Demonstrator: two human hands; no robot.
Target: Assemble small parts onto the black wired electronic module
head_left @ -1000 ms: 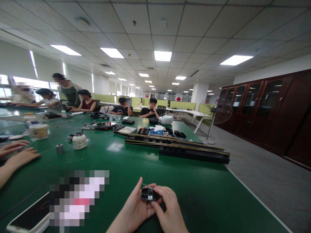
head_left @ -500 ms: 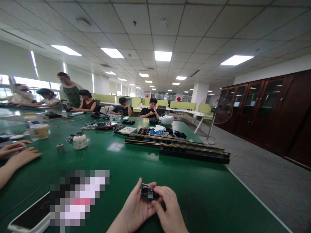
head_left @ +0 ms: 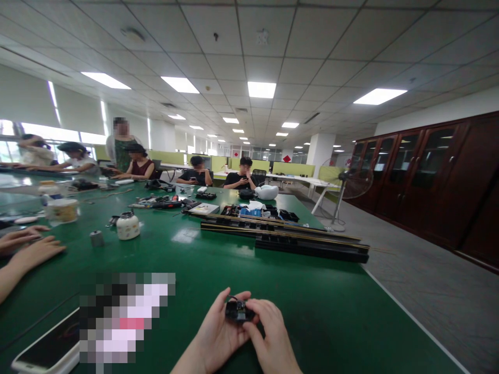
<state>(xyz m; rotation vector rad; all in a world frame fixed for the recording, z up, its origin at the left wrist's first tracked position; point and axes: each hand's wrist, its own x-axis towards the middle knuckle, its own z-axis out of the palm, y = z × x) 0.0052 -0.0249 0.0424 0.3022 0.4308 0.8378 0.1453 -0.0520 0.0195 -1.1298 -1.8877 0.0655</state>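
Note:
Near the bottom middle of the head view, a small black device housing point(head_left: 236, 312) with inner parts showing is held over the green table point(head_left: 335, 306). It looks like a piece of electronics, but its exact kind cannot be made out. My left hand point(head_left: 223, 332) cradles it from below and the left, with the thumb up along its side. My right hand point(head_left: 271, 332) pinches its right end between thumb and fingers. A thin dark cable or strip curves at the housing's upper left edge.
A phone point(head_left: 49, 343) lies at lower left beside a blurred-out patch. A co-worker's hands point(head_left: 35, 249) rest at the left edge. Beyond stand a white jar point(head_left: 128, 226), a grey cylinder point(head_left: 97, 238) and long black rails point(head_left: 312, 249). A fan point(head_left: 343, 179) stands past the table's right edge.
The housing has tilted slightly in my hands, and its inside faces me a little more. Both hands stay nearly in place. A standing person in the background has shifted right.

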